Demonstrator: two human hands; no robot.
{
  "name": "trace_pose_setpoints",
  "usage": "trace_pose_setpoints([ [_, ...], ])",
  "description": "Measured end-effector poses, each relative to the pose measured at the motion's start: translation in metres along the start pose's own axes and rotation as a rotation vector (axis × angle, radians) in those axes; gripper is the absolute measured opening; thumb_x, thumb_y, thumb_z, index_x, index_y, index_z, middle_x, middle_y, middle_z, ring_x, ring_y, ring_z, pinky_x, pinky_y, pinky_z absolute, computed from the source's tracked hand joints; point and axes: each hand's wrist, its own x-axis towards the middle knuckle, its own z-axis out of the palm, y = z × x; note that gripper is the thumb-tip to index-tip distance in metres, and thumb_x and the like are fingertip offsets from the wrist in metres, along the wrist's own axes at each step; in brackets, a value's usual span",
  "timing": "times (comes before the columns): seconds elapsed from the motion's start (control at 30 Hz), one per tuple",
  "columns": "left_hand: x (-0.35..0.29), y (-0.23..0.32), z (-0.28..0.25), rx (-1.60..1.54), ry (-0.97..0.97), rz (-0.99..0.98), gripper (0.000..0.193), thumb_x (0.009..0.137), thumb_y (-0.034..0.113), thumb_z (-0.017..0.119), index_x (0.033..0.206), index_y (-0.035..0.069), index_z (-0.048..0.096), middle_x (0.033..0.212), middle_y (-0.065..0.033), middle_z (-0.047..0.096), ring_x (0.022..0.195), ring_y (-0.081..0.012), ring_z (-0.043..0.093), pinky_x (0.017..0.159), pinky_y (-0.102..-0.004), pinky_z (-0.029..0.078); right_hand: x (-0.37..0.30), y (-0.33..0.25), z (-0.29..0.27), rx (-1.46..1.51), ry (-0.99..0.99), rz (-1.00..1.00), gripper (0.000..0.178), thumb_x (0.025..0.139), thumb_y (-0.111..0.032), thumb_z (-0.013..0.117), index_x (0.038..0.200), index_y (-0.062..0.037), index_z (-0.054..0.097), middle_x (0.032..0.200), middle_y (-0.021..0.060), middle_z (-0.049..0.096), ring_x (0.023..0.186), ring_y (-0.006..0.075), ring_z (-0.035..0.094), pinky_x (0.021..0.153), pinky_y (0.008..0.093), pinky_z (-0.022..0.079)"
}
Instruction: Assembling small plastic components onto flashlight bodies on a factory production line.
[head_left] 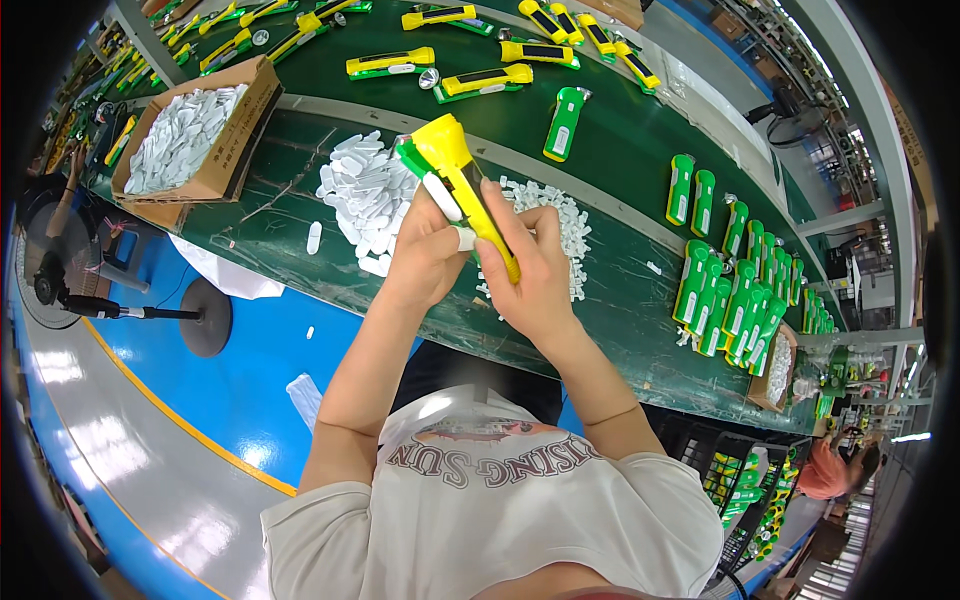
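Above the near edge of the green bench I hold a yellow and green flashlight (446, 152) tilted, its wide head pointing away to the left. My right hand (535, 275) is wrapped round the narrow handle end. Closed at the flashlight's side is my left hand (428, 250), its fingers by the long white oval piece on the body. Something small and white covers the left thumb tip. Behind the left hand lies a heap of white oval plastic pieces (362, 190). Smaller white parts (567, 225) are piled beyond the right hand, which partly hides them.
A cardboard box (232, 140) full of white pieces stands at the left. Several flashlights (490, 78) lie along the far belt; one green flashlight (567, 125) lies nearer. Rows of green flashlights (735, 300) fill the right side. A floor fan (205, 318) stands left of the bench.
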Motion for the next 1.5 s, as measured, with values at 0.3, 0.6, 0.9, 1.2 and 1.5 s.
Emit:
trace_pose_setpoints([
  [0.3, -0.004, -0.010, 0.009, 0.083, 0.197, 0.089, 0.043, 0.096, 0.011, 0.051, 0.135, 0.003, 0.035, 0.128, -0.0138, 0.051, 0.120, -0.0279, 0.054, 0.105, -0.0443, 0.045, 0.002, -0.001, 0.009, -0.133, -0.079, -0.029, 0.058, 0.089, -0.011, 0.064, 0.145, -0.0174, 0.049, 0.102, 0.0125, 0.048, 0.075, 0.0247, 0.063, 0.060, 0.0346, 0.054],
  [0.6, 0.010, 0.017, -0.014, 0.174, 0.349, 0.172, 0.040, 0.099, 0.020, 0.058, 0.129, -0.003, 0.045, 0.112, -0.0188, 0.062, 0.096, -0.0302, 0.068, 0.085, -0.0419, 0.057, -0.020, 0.022, 0.002, 0.088, -0.310, -0.129, 0.060, 0.089, -0.007, 0.060, 0.147, -0.0109, 0.043, 0.126, 0.0183, 0.044, 0.097, 0.0309, 0.059, 0.080, 0.0387, 0.051],
  [0.9, -0.014, -0.038, -0.007, -0.096, 0.369, -0.273, 0.032, 0.099, 0.032, 0.060, 0.116, 0.005, 0.052, 0.104, -0.0117, 0.063, 0.100, -0.0248, 0.062, 0.087, -0.0403, 0.051, -0.049, 0.045, -0.002, -0.206, -0.023, -0.303, 0.058, 0.076, -0.004, 0.072, 0.131, -0.0077, 0.058, 0.126, 0.0140, 0.054, 0.104, 0.0314, 0.054, 0.088, 0.0410, 0.044],
  [1.2, 0.020, 0.002, -0.069, -0.118, 0.322, -0.038, 0.019, 0.095, 0.025, 0.059, 0.089, 0.011, 0.048, 0.074, 0.0000, 0.041, 0.060, -0.0113, 0.038, 0.058, -0.0299, 0.036, -0.088, 0.195, -0.102, -0.220, -0.109, 0.226, 0.030, 0.083, 0.005, 0.061, 0.111, -0.0068, 0.063, 0.100, 0.0105, 0.059, 0.092, 0.0284, 0.061, 0.077, 0.0363, 0.052],
  [1.5, 0.022, -0.058, -0.048, -0.060, 0.288, -0.216, 0.047, 0.100, 0.042, 0.053, 0.127, 0.003, 0.048, 0.104, -0.0117, 0.059, 0.101, -0.0252, 0.058, 0.093, -0.0433, 0.049, -0.066, 0.194, -0.066, -0.347, -0.144, 0.193, 0.023, 0.082, -0.001, 0.066, 0.104, -0.0064, 0.061, 0.095, 0.0128, 0.059, 0.091, 0.0331, 0.059, 0.079, 0.0413, 0.049],
])
